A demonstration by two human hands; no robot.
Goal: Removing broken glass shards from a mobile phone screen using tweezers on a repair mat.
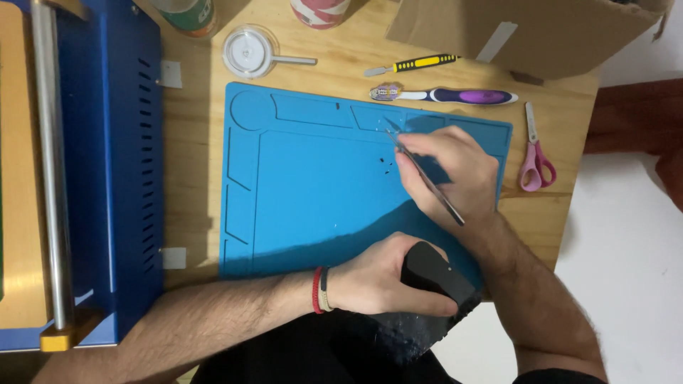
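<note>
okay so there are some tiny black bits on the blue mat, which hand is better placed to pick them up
Probably the right hand. It already grips the metal tweezers, whose tips sit on the blue mat close to the tiny black bits. The left hand is wrapped around a black device at the mat's near edge.

Matt blue rubbery mat (313,192) is lying on smooth pale wood table (356,67). Thin tweezers (425,174) are showing dull metal.

Wooden table (199,206) under blue mat (313,199)
</note>
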